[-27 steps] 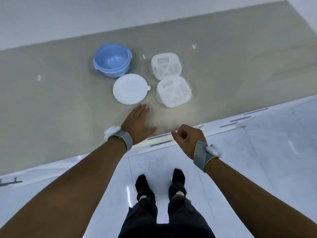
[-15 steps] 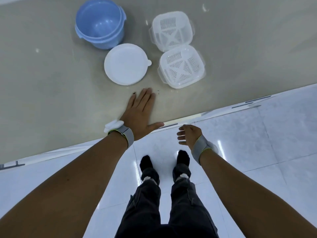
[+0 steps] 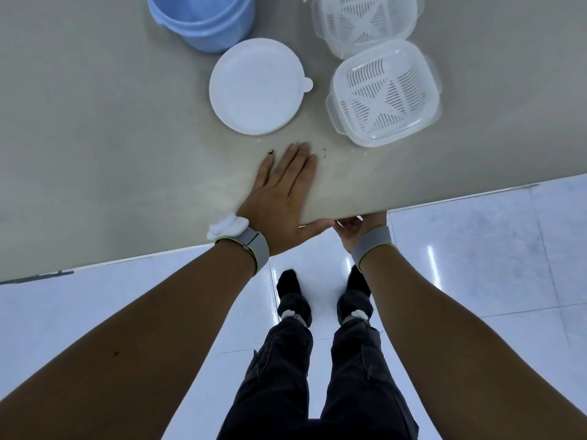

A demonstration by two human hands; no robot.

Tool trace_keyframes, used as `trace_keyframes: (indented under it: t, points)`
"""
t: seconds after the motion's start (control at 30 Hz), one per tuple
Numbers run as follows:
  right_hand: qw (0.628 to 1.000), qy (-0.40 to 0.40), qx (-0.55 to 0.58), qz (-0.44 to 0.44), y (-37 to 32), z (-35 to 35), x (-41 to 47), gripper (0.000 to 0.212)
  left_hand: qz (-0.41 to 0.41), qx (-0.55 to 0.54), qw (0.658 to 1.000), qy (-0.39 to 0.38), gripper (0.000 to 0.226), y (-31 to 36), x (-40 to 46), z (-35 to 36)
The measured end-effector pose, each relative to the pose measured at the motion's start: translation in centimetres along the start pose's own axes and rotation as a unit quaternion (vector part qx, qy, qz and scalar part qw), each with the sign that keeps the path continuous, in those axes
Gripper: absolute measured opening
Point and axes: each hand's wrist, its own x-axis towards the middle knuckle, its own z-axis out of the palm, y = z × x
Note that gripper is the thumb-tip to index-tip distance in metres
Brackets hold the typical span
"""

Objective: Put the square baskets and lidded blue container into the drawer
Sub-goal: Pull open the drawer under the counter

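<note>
The left hand (image 3: 279, 198) lies flat, palm down and fingers spread straight, on the smooth beige countertop (image 3: 95, 138), holding nothing. The right hand (image 3: 357, 228) reaches under the counter's front edge, its fingers hidden, so its grip cannot be told. Beyond the left fingertips sits a round white lid (image 3: 257, 87) with a small tab, lying apart from the glossy blue container (image 3: 203, 20) (open, cut off by the frame's top). To the right stand two square white baskets with slotted bottoms, the near basket (image 3: 384, 93) touching the far basket (image 3: 365, 22)
</note>
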Motion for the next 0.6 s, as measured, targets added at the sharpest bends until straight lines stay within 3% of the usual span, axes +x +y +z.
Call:
trace_keyframes:
  t: [0.4, 0.6]
  points:
    - [0.998, 0.041, 0.057, 0.000, 0.8, 1.1, 0.4, 0.029, -0.002, 0.027, 1.000, 0.012, 0.100, 0.1, 0.0, 0.3]
    - [0.996, 0.039, 0.077, 0.020, 1.1, 1.1, 0.8, 0.040, 0.001, 0.031, 0.999, 0.016, 0.101, 0.3, 0.0, 0.5]
